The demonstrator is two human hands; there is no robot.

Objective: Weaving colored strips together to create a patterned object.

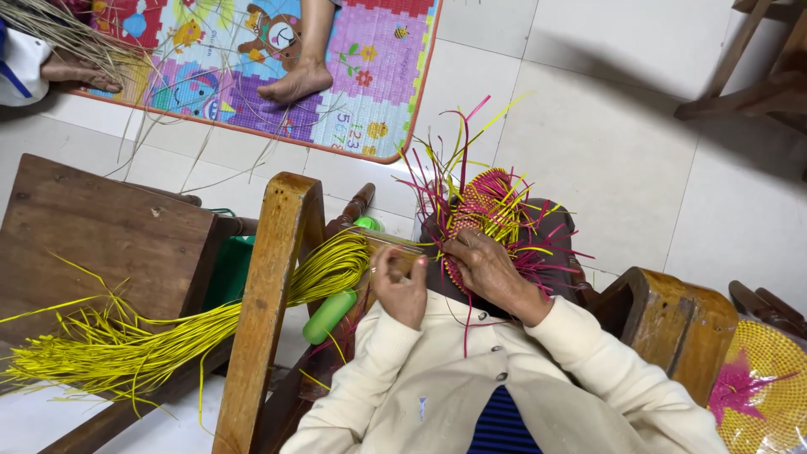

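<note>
Play mat (370, 76): colourful, with cartoon pictures, lies on the white tiled floor (605, 126).
Bare foot (294, 81): another person's, rests on the mat.
Wooden stool (92, 235): brown, at left.
Round woven piece (769, 378): yellow with pink, at lower right.

White tiled floor (605, 126) under colourful play mat (370, 76), wooden stools (92, 227).

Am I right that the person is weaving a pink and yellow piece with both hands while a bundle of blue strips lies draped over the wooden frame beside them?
Not quite: the head view shows the bundle of strips is yellow, not blue. The rest holds: both hands, left and right, work the pink and yellow woven piece, beside the wooden frame.
</note>
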